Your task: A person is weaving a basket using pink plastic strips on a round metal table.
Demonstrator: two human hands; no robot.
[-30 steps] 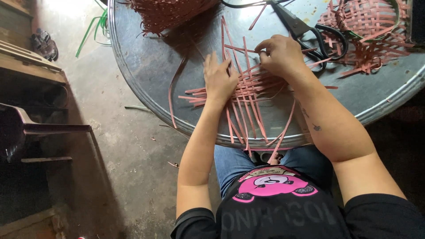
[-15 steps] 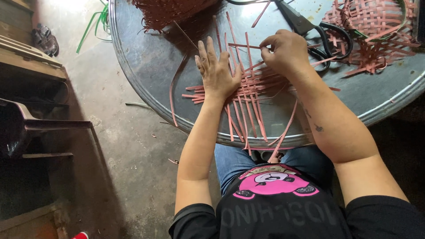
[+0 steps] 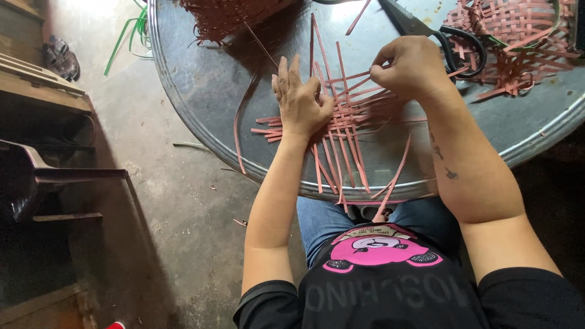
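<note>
Flat left hand [image 3: 300,103] on red strips [image 3: 344,131]

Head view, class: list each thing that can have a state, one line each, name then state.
Woven strip mat: partly woven, loose ends sticking out.
Left hand: flat, pressing the mat.
Right hand: closed, pinching a strip.
Scissors: lying on the table, unused.
Finished weave: set aside at the right.

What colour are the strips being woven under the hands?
Reddish-brown strips, clearest in the head view.
</note>
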